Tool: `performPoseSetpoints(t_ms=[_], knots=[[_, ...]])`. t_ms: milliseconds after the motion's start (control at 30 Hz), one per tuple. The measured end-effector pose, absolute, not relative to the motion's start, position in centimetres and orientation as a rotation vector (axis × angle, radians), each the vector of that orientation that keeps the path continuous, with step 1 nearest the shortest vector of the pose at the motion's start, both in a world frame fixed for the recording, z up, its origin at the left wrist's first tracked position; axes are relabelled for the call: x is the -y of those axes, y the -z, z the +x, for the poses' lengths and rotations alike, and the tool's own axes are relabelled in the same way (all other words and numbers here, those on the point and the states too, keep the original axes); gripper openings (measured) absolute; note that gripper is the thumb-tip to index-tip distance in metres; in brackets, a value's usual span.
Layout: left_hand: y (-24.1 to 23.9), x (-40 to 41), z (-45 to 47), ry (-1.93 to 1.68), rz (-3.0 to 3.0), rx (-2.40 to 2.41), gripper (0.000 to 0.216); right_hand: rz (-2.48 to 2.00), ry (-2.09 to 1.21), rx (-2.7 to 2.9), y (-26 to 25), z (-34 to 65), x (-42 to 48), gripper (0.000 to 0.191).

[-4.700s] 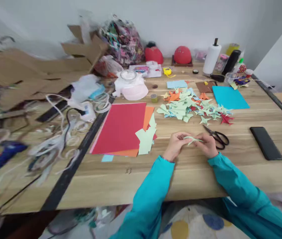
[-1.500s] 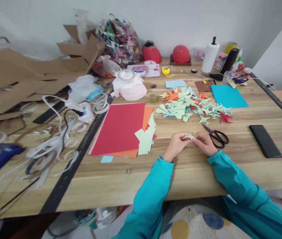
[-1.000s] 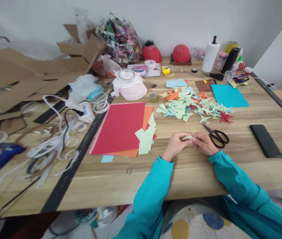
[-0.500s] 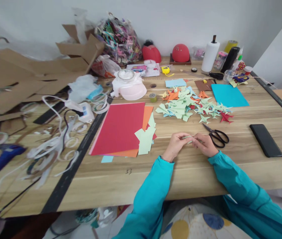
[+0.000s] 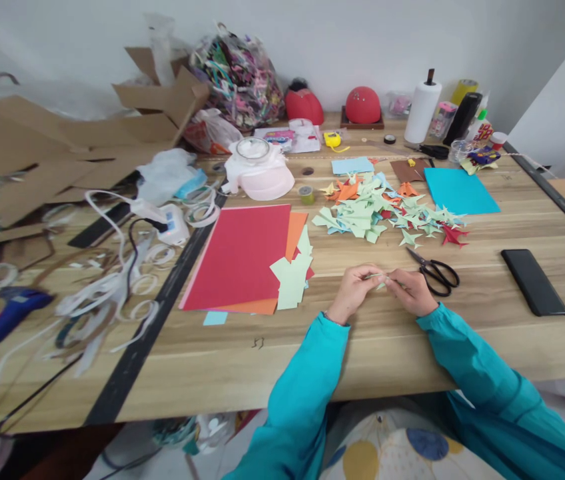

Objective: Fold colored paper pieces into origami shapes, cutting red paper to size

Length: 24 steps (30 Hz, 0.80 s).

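Note:
My left hand [image 5: 355, 289] and my right hand [image 5: 411, 291] meet above the front of the table, fingers pinched together. Between them is a small folded piece of light green paper [image 5: 380, 283], mostly covered by my fingers. Black-handled scissors [image 5: 440, 277] lie just beyond my right hand, apart from it. Farther back spreads a heap of folded paper pieces [image 5: 362, 208], mostly light green, some orange, red and blue. To the left of my hands, cut light green paper strips [image 5: 292, 283] rest on red sheets [image 5: 247, 257].
A black phone [image 5: 534, 282] lies at right, a blue sheet [image 5: 460, 190] behind it. White cables, a power strip [image 5: 172, 225] and a blue glue gun [image 5: 10, 317] crowd the left. Cardboard [image 5: 77, 143], a paper-towel roll [image 5: 422, 112] and red domes [image 5: 362, 105] line the back.
The green paper between my fingers has turned slightly and shows a little differently. Both hands stay in nearly the same place; the rest is unchanged.

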State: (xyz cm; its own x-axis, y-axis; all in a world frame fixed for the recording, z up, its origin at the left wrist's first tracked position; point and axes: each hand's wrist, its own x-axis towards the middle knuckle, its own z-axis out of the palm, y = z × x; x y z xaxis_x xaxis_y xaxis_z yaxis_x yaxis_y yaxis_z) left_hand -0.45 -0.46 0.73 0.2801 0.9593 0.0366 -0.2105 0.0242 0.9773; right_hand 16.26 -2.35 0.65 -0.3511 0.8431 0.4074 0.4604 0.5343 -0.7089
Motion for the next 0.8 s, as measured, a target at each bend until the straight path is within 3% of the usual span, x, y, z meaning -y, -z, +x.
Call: performPoseSetpoints(t_ms=[267, 633, 800], knots=[[-0.73, 0.63, -0.21, -1.059, 1.142, -0.804, 0.017, -1.033, -0.595, 2.011, -0.90, 16.65, 2.43, 0.024], [-1.31, 0.80, -0.30, -1.011, 1.088, -0.870, 0.035, -1.087, -0.509, 2.034, -0.52, 16.43, 2.65, 0.027], [-1.62, 0.73, -0.50, -0.991, 1.129, -0.868, 0.028, -1.057, -0.541, 2.053, -0.40, 16.65, 2.57, 0.025]])
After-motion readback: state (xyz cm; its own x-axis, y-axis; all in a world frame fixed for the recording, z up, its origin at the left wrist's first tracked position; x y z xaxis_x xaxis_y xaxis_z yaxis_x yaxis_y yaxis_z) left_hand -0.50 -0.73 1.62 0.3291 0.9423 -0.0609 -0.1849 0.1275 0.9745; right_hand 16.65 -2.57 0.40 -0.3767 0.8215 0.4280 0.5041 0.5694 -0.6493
